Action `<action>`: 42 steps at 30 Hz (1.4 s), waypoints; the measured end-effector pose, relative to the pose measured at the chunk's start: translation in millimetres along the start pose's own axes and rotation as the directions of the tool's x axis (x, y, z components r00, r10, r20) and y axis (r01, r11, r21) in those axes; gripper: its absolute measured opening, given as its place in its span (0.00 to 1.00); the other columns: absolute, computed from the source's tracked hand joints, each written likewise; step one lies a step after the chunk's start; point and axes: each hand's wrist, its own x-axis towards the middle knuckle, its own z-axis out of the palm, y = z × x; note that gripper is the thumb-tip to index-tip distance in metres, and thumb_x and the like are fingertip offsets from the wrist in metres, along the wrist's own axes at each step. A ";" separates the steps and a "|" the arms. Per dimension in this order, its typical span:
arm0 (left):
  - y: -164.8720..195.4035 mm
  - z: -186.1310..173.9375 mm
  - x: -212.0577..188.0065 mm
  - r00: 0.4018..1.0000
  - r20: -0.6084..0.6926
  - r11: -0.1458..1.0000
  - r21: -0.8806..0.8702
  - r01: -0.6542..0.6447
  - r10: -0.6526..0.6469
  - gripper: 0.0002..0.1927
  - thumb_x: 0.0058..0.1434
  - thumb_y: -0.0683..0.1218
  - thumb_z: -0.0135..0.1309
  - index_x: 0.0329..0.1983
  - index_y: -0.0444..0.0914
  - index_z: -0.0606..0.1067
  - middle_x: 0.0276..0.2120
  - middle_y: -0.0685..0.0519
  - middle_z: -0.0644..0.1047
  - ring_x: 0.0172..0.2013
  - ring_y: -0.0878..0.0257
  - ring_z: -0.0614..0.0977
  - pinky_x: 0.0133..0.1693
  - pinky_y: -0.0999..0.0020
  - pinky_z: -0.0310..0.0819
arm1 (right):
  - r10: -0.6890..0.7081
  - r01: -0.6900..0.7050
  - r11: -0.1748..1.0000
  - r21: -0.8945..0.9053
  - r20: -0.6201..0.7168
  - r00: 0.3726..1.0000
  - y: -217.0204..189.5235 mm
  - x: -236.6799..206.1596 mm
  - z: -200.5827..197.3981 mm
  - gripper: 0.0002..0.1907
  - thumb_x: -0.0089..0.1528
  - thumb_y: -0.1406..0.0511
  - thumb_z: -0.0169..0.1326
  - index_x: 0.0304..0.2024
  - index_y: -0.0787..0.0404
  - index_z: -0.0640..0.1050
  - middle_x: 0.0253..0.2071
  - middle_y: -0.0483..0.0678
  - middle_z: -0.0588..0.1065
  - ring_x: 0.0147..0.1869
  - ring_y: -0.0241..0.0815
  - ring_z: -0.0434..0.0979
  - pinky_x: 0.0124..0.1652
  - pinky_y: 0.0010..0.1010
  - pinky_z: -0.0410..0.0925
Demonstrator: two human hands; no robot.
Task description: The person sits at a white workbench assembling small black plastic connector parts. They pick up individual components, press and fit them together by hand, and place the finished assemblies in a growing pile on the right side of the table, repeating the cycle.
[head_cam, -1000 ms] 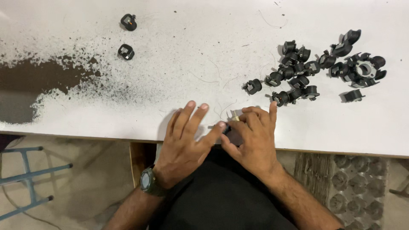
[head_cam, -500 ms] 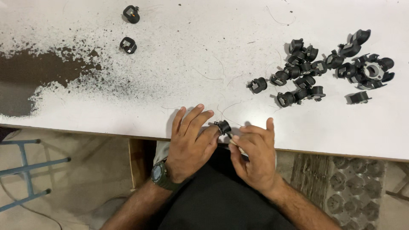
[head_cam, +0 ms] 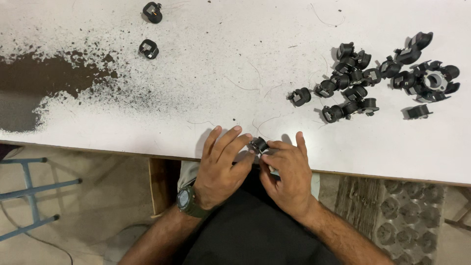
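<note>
Your left hand and right hand pinching one small black part together at the white table edge, pile of black parts well apart

Spool at table near edge, between hands; spool pile far right; two spools far left.
</note>
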 end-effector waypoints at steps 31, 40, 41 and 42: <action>5.8 -7.2 14.4 0.953 0.098 0.928 -0.220 0.301 -0.286 0.04 0.61 0.42 0.59 0.39 0.41 0.80 0.47 0.56 0.80 0.64 0.57 0.74 0.73 0.42 0.42 | -0.097 0.097 0.995 -0.028 0.005 0.995 4.5 -1.8 7.1 0.14 0.59 0.77 0.63 0.45 0.61 0.78 0.40 0.47 0.76 0.59 0.43 0.79 0.77 0.50 0.50; -6.5 -25.5 39.6 0.916 0.207 0.871 -0.293 0.394 -0.345 0.10 0.60 0.45 0.61 0.43 0.39 0.80 0.57 0.51 0.75 0.66 0.50 0.68 0.70 0.40 0.44 | 0.020 -0.009 0.983 -0.186 0.062 0.998 4.1 26.4 -23.9 0.19 0.54 0.64 0.67 0.48 0.60 0.80 0.42 0.50 0.71 0.59 0.53 0.70 0.72 0.58 0.43; -5.9 -26.2 43.0 0.912 0.227 0.866 -0.302 0.399 -0.341 0.07 0.60 0.45 0.60 0.41 0.40 0.81 0.57 0.52 0.75 0.67 0.51 0.69 0.70 0.40 0.45 | 0.025 -0.007 0.980 -0.197 0.088 0.996 2.7 30.1 -21.2 0.20 0.54 0.63 0.68 0.48 0.59 0.80 0.42 0.50 0.71 0.60 0.52 0.69 0.72 0.60 0.43; -4.9 -25.8 47.0 0.909 0.247 0.861 -0.311 0.403 -0.336 0.05 0.61 0.44 0.60 0.40 0.41 0.81 0.57 0.53 0.76 0.67 0.51 0.70 0.70 0.41 0.46 | 0.030 -0.006 0.978 -0.207 0.112 0.993 3.1 33.2 -21.4 0.21 0.54 0.62 0.69 0.48 0.59 0.81 0.43 0.49 0.71 0.60 0.52 0.69 0.72 0.62 0.43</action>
